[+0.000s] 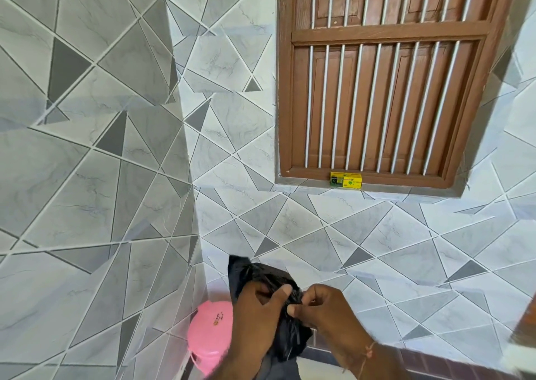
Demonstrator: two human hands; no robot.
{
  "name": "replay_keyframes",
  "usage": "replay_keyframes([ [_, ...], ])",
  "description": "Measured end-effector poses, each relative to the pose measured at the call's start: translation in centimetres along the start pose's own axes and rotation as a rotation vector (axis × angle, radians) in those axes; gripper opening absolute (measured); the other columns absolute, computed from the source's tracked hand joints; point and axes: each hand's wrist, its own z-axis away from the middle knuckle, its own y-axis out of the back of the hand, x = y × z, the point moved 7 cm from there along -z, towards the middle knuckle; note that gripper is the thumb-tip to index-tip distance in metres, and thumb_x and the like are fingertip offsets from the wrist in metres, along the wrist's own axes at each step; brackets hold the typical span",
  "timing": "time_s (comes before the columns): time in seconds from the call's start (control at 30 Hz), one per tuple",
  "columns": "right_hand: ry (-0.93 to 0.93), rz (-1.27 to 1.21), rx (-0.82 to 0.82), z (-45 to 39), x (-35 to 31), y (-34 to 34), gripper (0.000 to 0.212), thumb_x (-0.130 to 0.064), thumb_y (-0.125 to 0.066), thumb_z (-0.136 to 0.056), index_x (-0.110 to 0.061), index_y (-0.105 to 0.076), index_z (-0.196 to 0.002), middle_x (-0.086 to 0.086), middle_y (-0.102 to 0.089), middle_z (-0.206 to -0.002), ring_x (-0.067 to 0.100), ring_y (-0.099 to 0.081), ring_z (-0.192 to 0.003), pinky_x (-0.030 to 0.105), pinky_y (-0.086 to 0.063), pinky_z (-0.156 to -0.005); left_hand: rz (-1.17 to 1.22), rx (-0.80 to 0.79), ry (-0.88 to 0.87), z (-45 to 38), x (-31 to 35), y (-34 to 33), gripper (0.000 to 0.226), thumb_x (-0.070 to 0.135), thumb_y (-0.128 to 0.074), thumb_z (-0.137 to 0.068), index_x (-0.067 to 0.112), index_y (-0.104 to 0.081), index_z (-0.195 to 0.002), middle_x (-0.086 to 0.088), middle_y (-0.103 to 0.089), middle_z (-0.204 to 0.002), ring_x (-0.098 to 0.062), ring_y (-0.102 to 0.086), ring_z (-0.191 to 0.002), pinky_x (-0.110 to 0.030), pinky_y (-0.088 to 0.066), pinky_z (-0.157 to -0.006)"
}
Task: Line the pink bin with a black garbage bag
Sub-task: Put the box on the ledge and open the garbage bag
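The fingers (285,289) of the left hand (255,313) are closed on a crumpled black garbage bag (261,275), thumb pressed over the bunched plastic at its upper right. Just right of them, the right hand (324,310) pinches the same bag, its thumb and forefinger narrowed onto a fold of the film where the two hands almost meet. The bag is still a tight wad: part of it stands up above the left hand's knuckles, and more hangs down between the two wrists. A thin thread band (367,350) circles the right wrist.

Below and to the left of the left hand sits the pink bin (210,333), partly hidden behind that hand; it seems to be seen from above with a lid on, though the edge of the view blurs it.

Well above the hands, a brown wooden window (377,80) with pale bars is set in the grey tiled wall (87,147), and a small yellow box (346,180) rests on its sill.
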Motion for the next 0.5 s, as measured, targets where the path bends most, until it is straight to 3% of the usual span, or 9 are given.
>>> replay_keyframes([
  [0.07, 0.005, 0.009, -0.047, 0.1, 0.2, -0.4, 0.032, -0.012, -0.087, -0.055, -0.016, -0.055, -0.053, 0.005, -0.053, -0.052, 0.015, -0.048, -0.048, 0.025, -0.041, -0.049, 0.211, -0.084, 0.13, -1.1, -1.4, -0.7, 0.004, 0.015, -0.071, -0.083, 0.011, -0.069, -0.082, -0.009, -0.074, -0.077, -0.022, -0.071, -0.07, -0.038, -0.058, -0.07],
  [0.17, -0.102, -0.221, -0.034, 0.2, 1.4, 0.4, 0.036, -0.005, -0.078, -0.073, -0.015, -0.049, -0.053, 0.005, -0.057, -0.054, 0.017, -0.055, -0.05, 0.027, -0.044, -0.049, 0.186, -0.049, 0.095, -3.0, -2.7, 0.4, 0.015, 0.004, -0.068, -0.075, 0.016, -0.075, -0.081, -0.004, -0.078, -0.08, -0.027, -0.073, -0.079, -0.045, -0.06, -0.078],
  [0.23, -0.175, -0.323, 0.16, 0.1, 2.8, 3.1, 0.033, -0.005, -0.071, -0.081, -0.012, -0.049, -0.057, 0.01, -0.06, -0.061, 0.022, -0.057, -0.058, 0.029, -0.047, -0.051, 0.127, 0.023, 0.098, -3.8, -3.1, 2.1, 0.021, -0.003, -0.059, -0.073, 0.012, -0.072, -0.08, -0.007, -0.074, -0.074, -0.025, -0.069, -0.067, -0.036, -0.059, -0.063],
  [0.3, -0.153, 0.01, 0.432, 0.1, 4.0, 7.7, 0.033, -0.011, -0.071, -0.081, -0.01, -0.05, -0.055, 0.011, -0.058, -0.061, 0.024, -0.054, -0.058, 0.034, -0.046, -0.057, 0.176, 0.096, 0.152, -4.3, -3.1, 4.0, 0.026, -0.014, -0.048, -0.075, 0.003, -0.066, -0.084, -0.015, -0.069, -0.072, -0.023, -0.06, -0.055, -0.027, -0.049, -0.049],
  [0.37, -0.169, 0.599, 0.45, 0.3, 4.9, 9.9, 0.036, -0.022, -0.074, -0.076, -0.014, -0.048, -0.052, 0.003, -0.057, -0.058, 0.025, -0.055, -0.063, 0.036, -0.048, -0.068, 0.254, 0.09, 0.189, -4.8, -3.1, 4.7, 0.025, -0.017, -0.044, -0.079, -0.001, -0.062, -0.086, -0.018, -0.065, -0.076, -0.022, -0.059, -0.059, -0.024, -0.05, -0.05],
  [0.4, -0.155, 0.768, 0.421, 0.3, 5.0, 9.8, 0.033, -0.026, -0.075, -0.073, -0.019, -0.048, -0.055, -0.002, -0.057, -0.062, 0.026, -0.058, -0.07, 0.036, -0.051, -0.075, 0.288, 0.072, 0.195, -4.8, -2.8, 4.7, 0.024, -0.017, -0.044, -0.082, -0.001, -0.061, -0.087, -0.017, -0.065, -0.079, -0.022, -0.06, -0.063, -0.023, -0.052, -0.049],
  [0.5, 0.172, 0.742, 0.366, 0.1, 3.2, 7.6, 0.03, -0.032, -0.081, -0.068, -0.03, -0.058, -0.085, -0.008, -0.062, -0.094, 0.018, -0.06, -0.095, 0.036, -0.048, -0.09, 0.307, -0.024, 0.186, -4.3, -1.7, 3.7, 0.024, -0.014, -0.045, -0.086, 0.004, -0.061, -0.087, -0.015, -0.065, -0.086, -0.022, -0.062, -0.072, -0.023, -0.054, -0.052],
])
